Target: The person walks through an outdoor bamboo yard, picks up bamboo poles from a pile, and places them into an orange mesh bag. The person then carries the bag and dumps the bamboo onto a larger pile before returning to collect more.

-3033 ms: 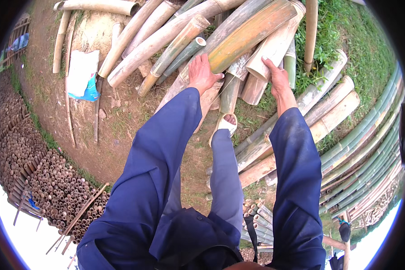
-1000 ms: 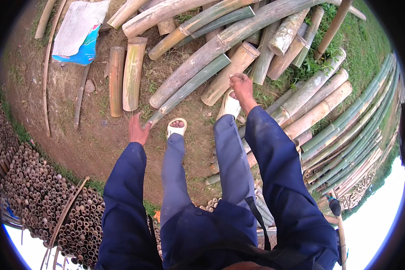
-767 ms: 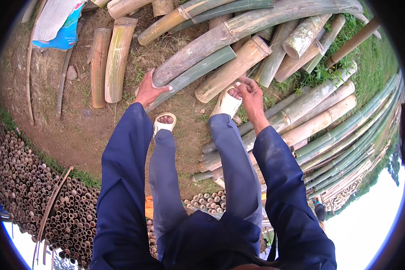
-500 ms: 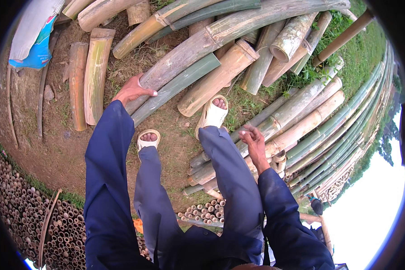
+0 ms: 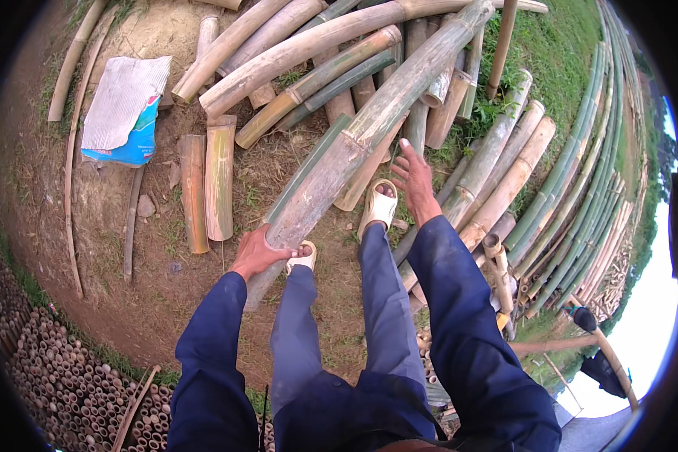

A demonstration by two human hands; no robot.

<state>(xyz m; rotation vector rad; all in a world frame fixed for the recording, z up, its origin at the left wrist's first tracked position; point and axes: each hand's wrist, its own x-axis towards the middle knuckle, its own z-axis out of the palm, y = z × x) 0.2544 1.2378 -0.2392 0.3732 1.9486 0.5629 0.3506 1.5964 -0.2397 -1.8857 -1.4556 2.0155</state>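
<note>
Long bamboo pole [image 5: 365, 135]: slants lower left to upper right; upper-end contact with bamboo pile [image 5: 309, 45] unclear.
Left hand [image 5: 262, 252]: clamped near pole's lower end.
Right hand [image 5: 416, 181]: apart, fingers spread, unloaded.
Lower edge: beside left sandal [image 5: 303, 257].
Working room: brown soil [image 5: 158, 316], lower left.

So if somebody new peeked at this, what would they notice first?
Probably the long, thick grey bamboo pole slanting across the middle, with the person's left grip on it near its lower end. Next might be the pale and blue sheeting lying at the upper left, then the big pile of cut bamboo showing lots of round, hollow ends at the lower left.
</note>
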